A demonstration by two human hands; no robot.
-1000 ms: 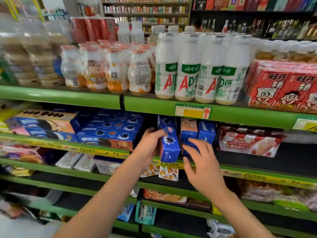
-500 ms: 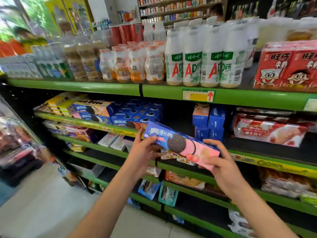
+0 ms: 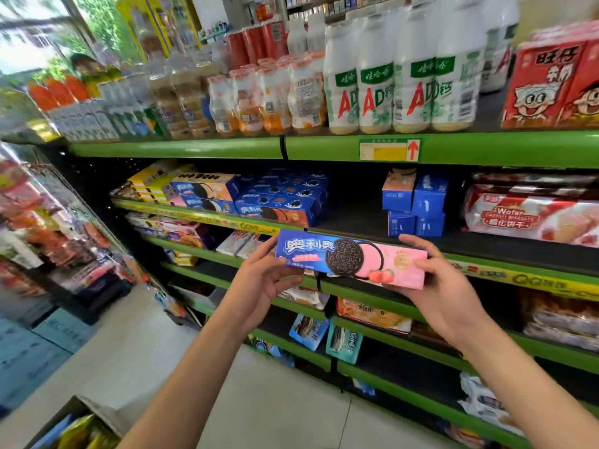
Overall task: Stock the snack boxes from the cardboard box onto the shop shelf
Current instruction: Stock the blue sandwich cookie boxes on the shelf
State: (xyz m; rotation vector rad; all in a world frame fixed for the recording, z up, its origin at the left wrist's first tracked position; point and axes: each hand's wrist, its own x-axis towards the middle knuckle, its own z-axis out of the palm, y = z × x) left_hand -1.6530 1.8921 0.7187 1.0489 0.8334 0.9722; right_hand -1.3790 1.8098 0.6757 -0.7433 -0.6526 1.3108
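Observation:
I hold a long blue-and-pink cookie box (image 3: 350, 259) level in front of the green shelf (image 3: 518, 254). My left hand (image 3: 262, 280) grips its blue end and my right hand (image 3: 440, 283) grips its pink end. Behind it, on the second shelf, lies a stack of blue cookie boxes (image 3: 282, 202), and several small blue boxes (image 3: 415, 205) stand upright to the right. A gap of bare black shelf lies between those two groups. The cardboard box (image 3: 81, 426) sits on the floor at the bottom left, with yellow and blue packs inside.
Milk drink bottles (image 3: 398, 72) and red cartons (image 3: 551, 72) fill the top shelf. Wafer packs (image 3: 531, 215) lie right of the small blue boxes. Lower shelves hold snack packets. A wire rack (image 3: 55, 228) of goods stands on the left beside the tiled floor.
The box stood upright on the shelf with my hands on it; both hands pulled it off and turned it level. My view swung left and back from the shelf.

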